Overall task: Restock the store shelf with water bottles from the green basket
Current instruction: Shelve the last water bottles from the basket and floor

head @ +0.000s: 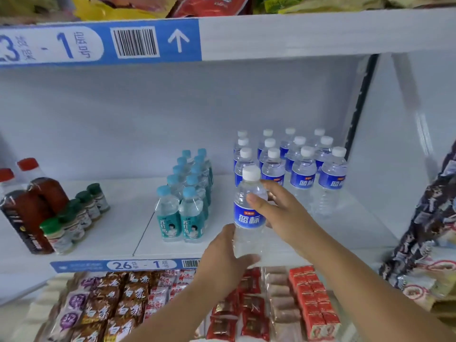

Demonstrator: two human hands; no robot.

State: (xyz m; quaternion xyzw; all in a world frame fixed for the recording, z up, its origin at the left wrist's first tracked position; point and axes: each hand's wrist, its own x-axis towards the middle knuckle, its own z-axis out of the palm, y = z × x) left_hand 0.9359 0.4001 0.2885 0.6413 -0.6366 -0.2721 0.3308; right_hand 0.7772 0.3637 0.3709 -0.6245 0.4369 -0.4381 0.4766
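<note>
A clear water bottle (249,213) with a white cap and blue label stands upright at the front of the white shelf (123,250). Both hands are on it. My left hand (222,262) cups its lower part from the left. My right hand (276,208) wraps its upper body from the right, thumb across the front. Just behind and to the right stand several matching blue-label bottles (303,174) in rows. The green basket is out of view.
Teal-capped bottles (182,208) stand in two rows left of the held bottle. Red-capped dark bottles (32,206) and small green-capped jars (74,218) sit at far left. Snack packets (118,307) fill the shelf below. Hanging bags (424,230) crowd the right side.
</note>
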